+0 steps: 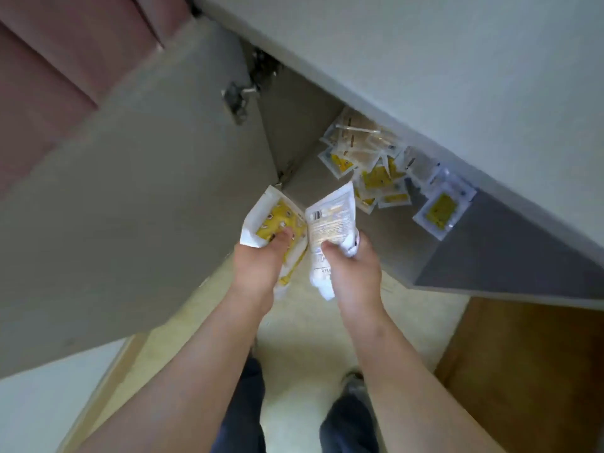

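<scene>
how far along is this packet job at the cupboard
Done: the grey cupboard door stands open and a loose pile of yellow-and-white flat packets lies on the grey shelf. In hand: the left grip holds a yellow-fronted white packet, the right grip a white packet with its printed back showing, both short of the shelf. Left: those two; whether they are going in or coming out cannot be told.

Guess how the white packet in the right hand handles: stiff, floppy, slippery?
Probably floppy: the white packet creases and bunches where the right hand grips it. Likely light, since one hand holds it aloft. Its film looks smooth, like the yellow packet in the left hand, so perhaps slippery.
</scene>
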Demonstrator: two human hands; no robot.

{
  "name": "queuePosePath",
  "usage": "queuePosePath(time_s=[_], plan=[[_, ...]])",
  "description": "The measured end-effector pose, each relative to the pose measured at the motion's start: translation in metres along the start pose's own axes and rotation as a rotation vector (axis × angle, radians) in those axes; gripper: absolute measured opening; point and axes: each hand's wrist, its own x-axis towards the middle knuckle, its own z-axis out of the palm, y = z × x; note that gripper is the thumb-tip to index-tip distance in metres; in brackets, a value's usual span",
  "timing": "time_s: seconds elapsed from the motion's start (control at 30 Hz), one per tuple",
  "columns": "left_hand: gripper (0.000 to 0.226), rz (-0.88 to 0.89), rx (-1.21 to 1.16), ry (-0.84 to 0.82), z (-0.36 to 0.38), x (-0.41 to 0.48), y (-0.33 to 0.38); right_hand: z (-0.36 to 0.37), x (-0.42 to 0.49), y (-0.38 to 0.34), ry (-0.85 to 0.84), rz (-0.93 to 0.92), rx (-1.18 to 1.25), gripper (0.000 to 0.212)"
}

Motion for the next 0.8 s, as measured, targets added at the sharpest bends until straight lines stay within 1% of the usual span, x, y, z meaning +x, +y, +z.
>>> queuePosePath(time_s=[0.13,0.27,0.33,0.43,0.5,0.63,0.7,0.8], plan=[[0.024,0.057,-0.088,0.06,-0.003,-0.077,0.068,-0.027,-0.068,-0.062,-0.063,-0.057,0.109,0.018],[0.009,0.026,-0.22,0.221,-0.013,-0.154,0.127,-0.05,-0.134,-0.125,-0.19,-0.158,0.141,0.025],[0.01,0.055,-0.283,0.287,-0.021,-0.191,0.156,-0.058,-0.166,-0.156,-0.256,-0.197,0.163,0.026],[0.019,0.124,-0.382,0.374,-0.041,-0.243,0.201,-0.061,-0.216,-0.203,-0.356,-0.238,0.175,0.025],[0.026,0.16,-0.456,0.424,-0.06,-0.274,0.227,-0.057,-0.251,-0.232,-0.415,-0.269,0.172,0.024],[0.027,0.249,-0.617,0.533,-0.111,-0.334,0.269,-0.039,-0.329,-0.273,-0.587,-0.294,0.212,0.025],[0.023,0.296,-0.707,0.591,-0.144,-0.366,0.28,-0.024,-0.373,-0.282,-0.687,-0.313,0.217,0.026],[0.011,0.375,-0.826,0.685,-0.203,-0.417,0.287,0.004,-0.446,-0.283,-0.849,-0.343,0.207,0.028]])
